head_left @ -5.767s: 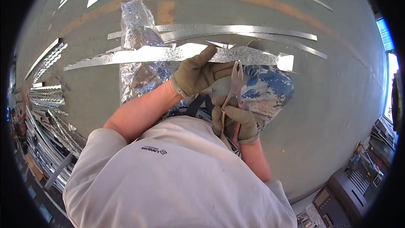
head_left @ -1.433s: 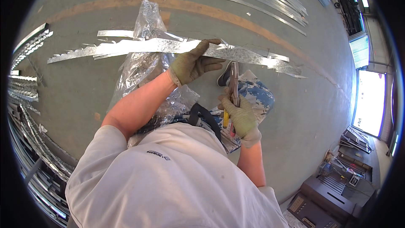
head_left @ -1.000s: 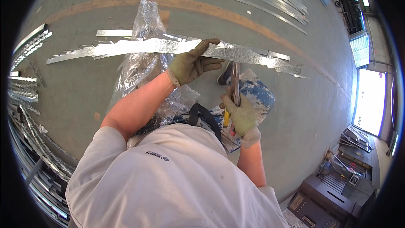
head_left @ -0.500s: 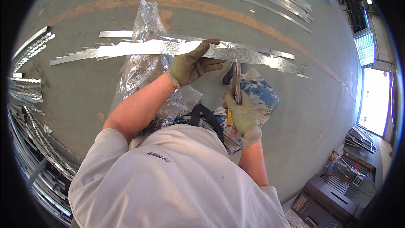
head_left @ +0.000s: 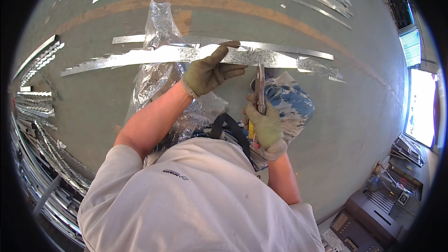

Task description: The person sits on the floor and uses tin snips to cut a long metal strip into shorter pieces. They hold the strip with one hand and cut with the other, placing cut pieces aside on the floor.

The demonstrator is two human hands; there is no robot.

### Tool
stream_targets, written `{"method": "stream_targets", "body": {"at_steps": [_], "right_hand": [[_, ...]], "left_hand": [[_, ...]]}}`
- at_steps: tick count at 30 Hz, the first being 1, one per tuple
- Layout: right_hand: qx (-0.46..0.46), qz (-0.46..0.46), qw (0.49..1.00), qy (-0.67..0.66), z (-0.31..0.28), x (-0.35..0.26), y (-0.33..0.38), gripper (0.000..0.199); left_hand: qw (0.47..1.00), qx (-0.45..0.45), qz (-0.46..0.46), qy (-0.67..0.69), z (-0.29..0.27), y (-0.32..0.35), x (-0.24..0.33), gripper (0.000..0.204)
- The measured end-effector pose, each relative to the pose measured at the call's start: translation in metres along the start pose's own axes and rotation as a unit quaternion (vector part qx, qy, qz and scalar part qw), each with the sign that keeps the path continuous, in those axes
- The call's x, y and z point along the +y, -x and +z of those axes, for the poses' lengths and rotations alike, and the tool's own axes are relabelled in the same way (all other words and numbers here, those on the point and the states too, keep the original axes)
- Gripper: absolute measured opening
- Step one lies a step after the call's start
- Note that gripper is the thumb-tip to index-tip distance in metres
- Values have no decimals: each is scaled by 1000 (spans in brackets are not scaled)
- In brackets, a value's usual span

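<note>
Pinching a long, thin, silvery sheet-metal strip with jagged edges (head_left: 254,57) in the left hand, gloved in olive-green knit (head_left: 207,74): one digit across the upper face, the others curled at the near edge, a narrow hold. Extending to both sides of those fingers, likely gripped near the middle to balance the length.

Wrapping the right hand, in a matching glove (head_left: 266,126), closely round a pair of grey steel pliers with yellow and red grips (head_left: 261,86). Pointing away from the body, nose at the strip's near edge just right of the left fingers; probably set near that hold to limit flexing. Cannot tell whether biting the metal.

Beyond the left fingers, flat silvery metal strips (head_left: 128,39) on a grey-green floor (head_left: 345,126). Left of and behind them, a crumpled clear plastic sheet (head_left: 161,23), perhaps a guard against sharp edges.

Compared with the earliest view: pliers turned from broadside to edge-on, with handles drawn closer together; apparently ragged points instead of a squarish tab at the strip's right end. Since the latest earlier view, little changed in either grip.
</note>
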State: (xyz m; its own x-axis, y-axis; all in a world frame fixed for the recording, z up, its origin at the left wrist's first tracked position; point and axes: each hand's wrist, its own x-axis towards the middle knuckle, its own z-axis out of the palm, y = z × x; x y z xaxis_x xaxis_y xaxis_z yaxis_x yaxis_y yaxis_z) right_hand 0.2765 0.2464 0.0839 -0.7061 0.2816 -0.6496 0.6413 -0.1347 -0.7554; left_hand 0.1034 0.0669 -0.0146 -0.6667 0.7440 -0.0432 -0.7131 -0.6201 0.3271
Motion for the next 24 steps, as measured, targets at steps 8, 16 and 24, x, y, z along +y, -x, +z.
{"method": "stream_targets", "body": {"at_steps": [8, 16, 24], "right_hand": [[-116, 70, 978, -160, -17, -4, 1, 43], [-339, 32, 846, -409, -7, 44, -27, 57], [-276, 29, 882, -381, -4, 20, -5, 61]], "left_hand": [[1000, 9, -12, -15, 2, 3, 2, 54], [1000, 1, -17, 15, -5, 3, 0, 57], [1000, 10, -17, 3, -5, 2, -1, 59]]}}
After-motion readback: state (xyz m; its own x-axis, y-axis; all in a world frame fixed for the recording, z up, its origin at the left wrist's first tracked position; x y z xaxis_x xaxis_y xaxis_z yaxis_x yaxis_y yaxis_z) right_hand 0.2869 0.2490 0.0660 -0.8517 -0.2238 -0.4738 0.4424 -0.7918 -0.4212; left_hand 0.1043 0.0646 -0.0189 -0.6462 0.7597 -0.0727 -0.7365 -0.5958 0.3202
